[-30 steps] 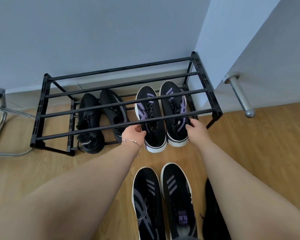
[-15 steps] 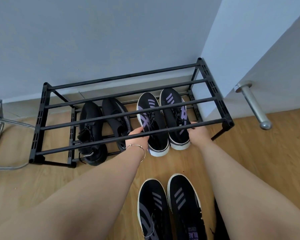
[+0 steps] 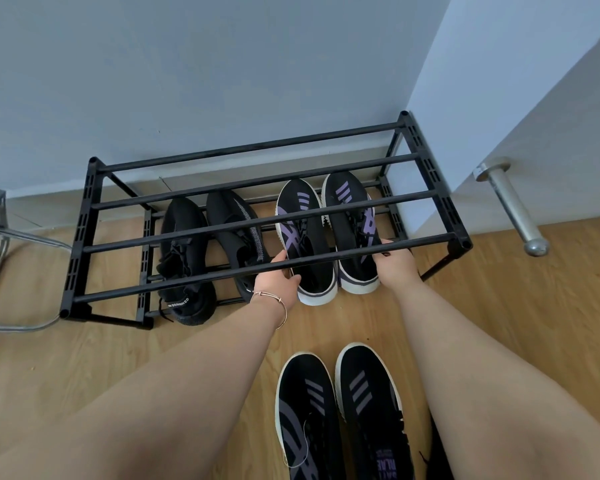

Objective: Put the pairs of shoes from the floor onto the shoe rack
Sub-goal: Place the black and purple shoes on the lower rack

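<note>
1. My left hand [image 3: 278, 277] grips the heel end of the left purple-striped shoe [image 3: 303, 237], fingers curled around its outer side; a thin bracelet [image 3: 274, 303] sits on that wrist.
2. My right hand [image 3: 395, 263] grips the heel end of the right purple-striped shoe [image 3: 354, 230] in the same way.
3. Both shoes lie side by side on the lower tier of the black shoe rack [image 3: 440, 188], toes toward the wall, white heels projecting past the front bar.
4. Just left of them on the same tier is a pair of all-black sneakers [image 3: 187, 258], toes also toward the wall.
5. On the wooden floor [image 3: 534, 306] between my forearms is a pair of grey-striped black shoes [image 3: 333, 410], untouched.
6. The rack's top tier holds nothing; a metal door handle [image 3: 513, 209] juts out at right.
</note>
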`<control>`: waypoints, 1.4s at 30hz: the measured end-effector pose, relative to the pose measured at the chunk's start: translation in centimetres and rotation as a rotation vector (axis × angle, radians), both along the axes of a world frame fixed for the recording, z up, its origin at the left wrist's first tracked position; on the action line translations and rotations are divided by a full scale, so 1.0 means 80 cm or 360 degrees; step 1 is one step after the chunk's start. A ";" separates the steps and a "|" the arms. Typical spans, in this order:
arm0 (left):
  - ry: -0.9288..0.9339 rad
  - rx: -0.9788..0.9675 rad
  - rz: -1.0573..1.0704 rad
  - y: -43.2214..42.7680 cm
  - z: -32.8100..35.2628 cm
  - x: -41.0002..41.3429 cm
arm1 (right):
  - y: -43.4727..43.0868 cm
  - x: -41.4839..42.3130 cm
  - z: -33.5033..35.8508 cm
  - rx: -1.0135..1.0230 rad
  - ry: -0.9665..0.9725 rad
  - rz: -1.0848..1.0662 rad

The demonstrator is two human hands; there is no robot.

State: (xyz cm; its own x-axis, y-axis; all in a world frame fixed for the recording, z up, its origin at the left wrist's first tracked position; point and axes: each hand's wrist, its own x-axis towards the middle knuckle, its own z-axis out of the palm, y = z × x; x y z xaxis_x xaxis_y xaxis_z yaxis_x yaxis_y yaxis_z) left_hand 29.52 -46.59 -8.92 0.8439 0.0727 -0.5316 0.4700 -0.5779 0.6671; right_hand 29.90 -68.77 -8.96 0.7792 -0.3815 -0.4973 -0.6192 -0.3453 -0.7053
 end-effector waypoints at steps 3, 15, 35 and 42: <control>-0.0011 0.0023 0.0043 0.000 -0.004 -0.004 | 0.000 -0.003 0.003 0.0012 -0.0057 0.0039; -0.0195 0.0937 -0.0741 -0.003 0.004 -0.018 | 0.001 -0.037 0.004 -0.0865 -0.0213 0.0674; -0.0467 0.1350 -0.0943 -0.002 0.043 -0.122 | 0.002 -0.146 0.036 -0.1417 -0.0450 0.1134; -0.0365 0.1336 -0.0933 0.014 0.039 -0.177 | -0.006 -0.204 0.032 -0.1405 -0.0437 0.1436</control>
